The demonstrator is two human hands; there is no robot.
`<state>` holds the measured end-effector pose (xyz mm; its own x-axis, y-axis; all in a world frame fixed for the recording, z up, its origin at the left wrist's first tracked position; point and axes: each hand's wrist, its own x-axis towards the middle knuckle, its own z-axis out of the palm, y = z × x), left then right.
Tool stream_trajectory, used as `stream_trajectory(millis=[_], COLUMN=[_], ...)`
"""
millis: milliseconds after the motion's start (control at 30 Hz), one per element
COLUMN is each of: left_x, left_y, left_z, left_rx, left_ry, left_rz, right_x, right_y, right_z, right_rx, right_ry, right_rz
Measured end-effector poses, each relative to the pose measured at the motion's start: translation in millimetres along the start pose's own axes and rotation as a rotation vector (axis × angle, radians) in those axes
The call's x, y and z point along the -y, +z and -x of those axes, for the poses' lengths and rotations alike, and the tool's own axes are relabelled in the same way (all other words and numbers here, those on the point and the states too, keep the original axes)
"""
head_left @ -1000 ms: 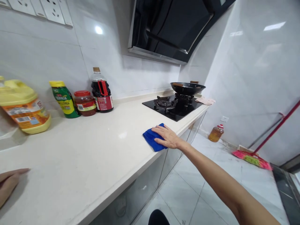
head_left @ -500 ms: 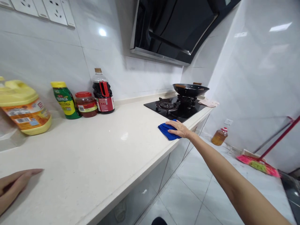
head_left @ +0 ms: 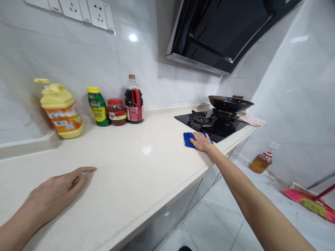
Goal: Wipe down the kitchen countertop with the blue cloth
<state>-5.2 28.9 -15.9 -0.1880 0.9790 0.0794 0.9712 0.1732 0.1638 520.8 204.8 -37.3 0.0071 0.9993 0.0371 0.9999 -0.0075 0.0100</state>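
My right hand (head_left: 201, 141) presses down on a blue cloth (head_left: 188, 140), which lies on the pale countertop (head_left: 125, 160) beside the front left corner of the gas hob. Its fingers are spread over the cloth, and part of the cloth is hidden beneath the palm. Nearer to me, at the left, my left hand (head_left: 59, 191) rests on the counter with nothing in it. Its index finger and thumb stretch forward, while the other fingers are mostly hidden under the hand.
Along the wall stand a yellow pump jug (head_left: 62, 109), a green bottle (head_left: 98, 108), a red-lidded jar (head_left: 116, 112) and a dark sauce bottle (head_left: 134, 101). A wok (head_left: 229, 103) sits on the black hob (head_left: 222, 134) under a range hood (head_left: 230, 31). An oil jug (head_left: 260, 163) and mop (head_left: 309, 202) are on the floor.
My right hand and the blue cloth have moved along the counter toward the wall and leftward relative to the hob. The view has swung left, bringing more of my left hand into sight.
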Motion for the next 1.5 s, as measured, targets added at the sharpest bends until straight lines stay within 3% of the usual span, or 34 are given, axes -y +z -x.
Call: stream_trajectory(millis=[233,333,467,733,1033,1200,1500], left_x=[-17.4,-22.4,-22.5,-23.2,-23.3,-21.7,-18.0], left_y=[-9.6,-12.1,-12.4,-13.4,-19.3,-18.9,-15.0], left_z=[14.2,18.0,19.8,23.4,27.0,26.4,22.5], left_rx=[0.087,0.082,0.072,0.036,-0.033,-0.029,-0.042], left_ry=[0.036,0.055,0.08,0.115,0.014,0.012,0.027], left_rz=[-0.04,-0.046,-0.028,-0.01,0.007,-0.007,-0.01], right_x=[35.9,67.4,122.1,229.8,338.1,356.8,334.7], right_y=[-1.1,-6.9,-14.3,-19.9,-32.0,-32.9,-38.5], right_z=[-30.3,-29.0,-16.7,28.9,118.6,144.0,117.0], right_rx=[0.007,0.022,0.035,0.014,0.012,0.011,0.098], right_ry=[0.084,0.09,-0.013,-0.273,-0.535,-0.703,-0.795], right_rz=[0.012,-0.003,-0.011,-0.065,-0.138,-0.201,-0.245])
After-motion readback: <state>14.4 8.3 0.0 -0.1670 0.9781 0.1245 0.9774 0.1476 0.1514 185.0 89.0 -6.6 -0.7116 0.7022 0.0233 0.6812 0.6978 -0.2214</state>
